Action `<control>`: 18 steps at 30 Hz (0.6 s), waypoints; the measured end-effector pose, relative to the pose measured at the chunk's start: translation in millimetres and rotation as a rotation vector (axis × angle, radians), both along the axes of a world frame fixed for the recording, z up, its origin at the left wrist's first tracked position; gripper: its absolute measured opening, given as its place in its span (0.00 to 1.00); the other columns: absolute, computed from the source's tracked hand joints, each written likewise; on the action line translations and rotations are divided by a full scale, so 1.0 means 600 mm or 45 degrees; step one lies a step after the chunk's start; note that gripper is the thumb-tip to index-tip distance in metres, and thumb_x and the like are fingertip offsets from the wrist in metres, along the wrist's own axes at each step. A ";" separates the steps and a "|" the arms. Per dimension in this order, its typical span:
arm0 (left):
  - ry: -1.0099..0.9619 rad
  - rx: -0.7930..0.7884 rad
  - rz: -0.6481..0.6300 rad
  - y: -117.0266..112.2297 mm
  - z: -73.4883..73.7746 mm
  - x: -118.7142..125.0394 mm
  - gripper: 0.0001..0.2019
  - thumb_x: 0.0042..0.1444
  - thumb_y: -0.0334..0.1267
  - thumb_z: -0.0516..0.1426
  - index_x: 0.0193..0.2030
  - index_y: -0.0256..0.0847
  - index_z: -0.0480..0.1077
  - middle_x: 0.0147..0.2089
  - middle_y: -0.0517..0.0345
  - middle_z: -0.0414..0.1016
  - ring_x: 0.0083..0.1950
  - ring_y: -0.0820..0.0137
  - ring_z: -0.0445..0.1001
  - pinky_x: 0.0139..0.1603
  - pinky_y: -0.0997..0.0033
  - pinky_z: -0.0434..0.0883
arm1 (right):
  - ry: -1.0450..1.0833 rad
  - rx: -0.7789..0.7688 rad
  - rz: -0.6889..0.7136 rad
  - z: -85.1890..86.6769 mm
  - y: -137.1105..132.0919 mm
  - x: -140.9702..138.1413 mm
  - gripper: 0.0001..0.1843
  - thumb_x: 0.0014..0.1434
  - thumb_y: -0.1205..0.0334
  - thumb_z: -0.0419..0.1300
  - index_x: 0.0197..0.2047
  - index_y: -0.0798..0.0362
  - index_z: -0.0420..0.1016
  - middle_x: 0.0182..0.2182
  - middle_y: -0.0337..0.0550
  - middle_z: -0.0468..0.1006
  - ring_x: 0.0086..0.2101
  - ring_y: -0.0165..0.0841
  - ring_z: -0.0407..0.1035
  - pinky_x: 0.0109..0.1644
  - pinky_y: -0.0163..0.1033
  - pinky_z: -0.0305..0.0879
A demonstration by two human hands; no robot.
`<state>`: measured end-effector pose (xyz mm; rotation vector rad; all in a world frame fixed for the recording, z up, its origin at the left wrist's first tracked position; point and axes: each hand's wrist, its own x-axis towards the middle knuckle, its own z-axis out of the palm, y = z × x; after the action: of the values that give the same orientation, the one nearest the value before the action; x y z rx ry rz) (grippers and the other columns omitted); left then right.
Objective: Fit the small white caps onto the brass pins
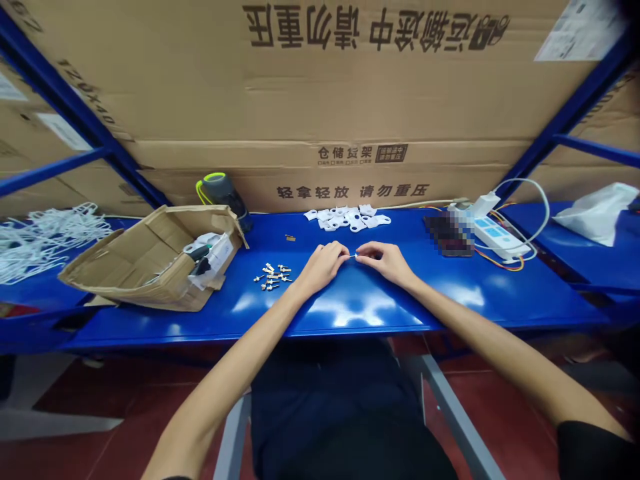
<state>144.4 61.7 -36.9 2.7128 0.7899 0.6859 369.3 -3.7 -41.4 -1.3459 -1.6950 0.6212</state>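
Observation:
My left hand (323,263) and my right hand (383,259) meet over the middle of the blue shelf (350,307). Both pinch a tiny pale part (353,255) held between their fingertips; what it is I cannot make out. A heap of small metal screw-like parts (273,275) lies just left of my left hand. A pile of white plastic pieces (347,218) sits behind the hands near the cardboard wall.
An open cardboard box (150,257) with tools lies at the left, a dark cylinder with a green rim (220,190) behind it. A white power strip with cables (493,230) is at the right, a white bag (597,210) beyond. White cords (45,233) lie far left.

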 end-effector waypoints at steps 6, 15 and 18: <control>0.079 0.047 -0.044 0.013 0.003 0.005 0.12 0.78 0.40 0.48 0.49 0.41 0.70 0.51 0.54 0.77 0.51 0.64 0.74 0.54 0.61 0.64 | -0.123 0.046 -0.038 0.008 -0.001 0.005 0.14 0.64 0.48 0.64 0.39 0.49 0.86 0.37 0.43 0.87 0.35 0.40 0.78 0.45 0.43 0.72; 0.033 0.019 -0.026 0.014 -0.006 0.000 0.11 0.77 0.41 0.48 0.49 0.42 0.71 0.50 0.54 0.77 0.52 0.63 0.74 0.53 0.62 0.65 | -0.199 0.082 0.021 -0.005 0.004 0.008 0.13 0.65 0.51 0.64 0.41 0.48 0.87 0.37 0.42 0.87 0.35 0.38 0.77 0.43 0.42 0.70; 0.050 0.030 -0.028 0.013 -0.004 0.000 0.12 0.77 0.42 0.48 0.49 0.42 0.71 0.49 0.54 0.77 0.51 0.63 0.74 0.53 0.61 0.66 | -0.196 0.082 0.011 -0.004 0.004 0.009 0.13 0.64 0.51 0.64 0.41 0.48 0.86 0.35 0.42 0.86 0.34 0.37 0.76 0.41 0.41 0.68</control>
<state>144.3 69.7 -39.5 2.7596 0.7641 0.6430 374.6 -1.3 -44.1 -1.3707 -1.8293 0.4740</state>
